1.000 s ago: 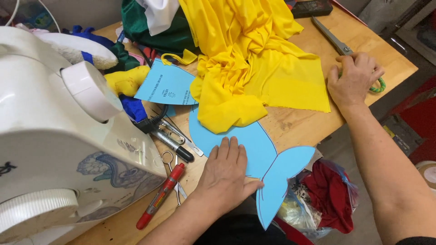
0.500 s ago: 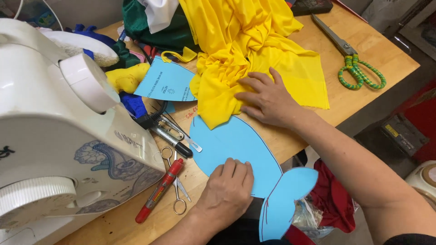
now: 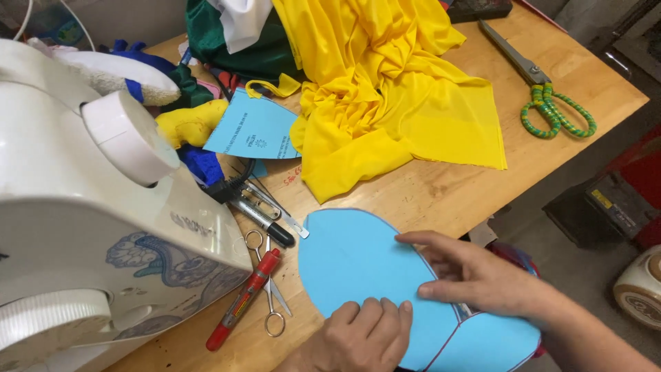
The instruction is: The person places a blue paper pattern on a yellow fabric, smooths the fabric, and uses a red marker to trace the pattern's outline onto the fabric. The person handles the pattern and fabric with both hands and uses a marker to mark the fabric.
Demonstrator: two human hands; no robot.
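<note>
While both my hands lie flat on the blue paper pattern (image 3: 365, 269), nothing's actually gripped: left hand (image 3: 365, 334) pins the near edge, right hand (image 3: 482, 279) rests fingers-spread on top. It sits at the wooden table's (image 3: 441, 193) front edge, tail hanging off. Thin, floppy stuff, probably creases easily, so I'd lift by the edges. Cluttered bench: sewing machine (image 3: 82, 227), yellow fabric (image 3: 385, 89), green-handled scissors (image 3: 544, 89).

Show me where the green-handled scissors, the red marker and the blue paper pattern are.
green-handled scissors (image 3: 551, 110), head view, on the wrapped green handles.
red marker (image 3: 244, 301), head view, middle of its barrel.
blue paper pattern (image 3: 351, 258), head view, bare rounded part above the hands.
</note>
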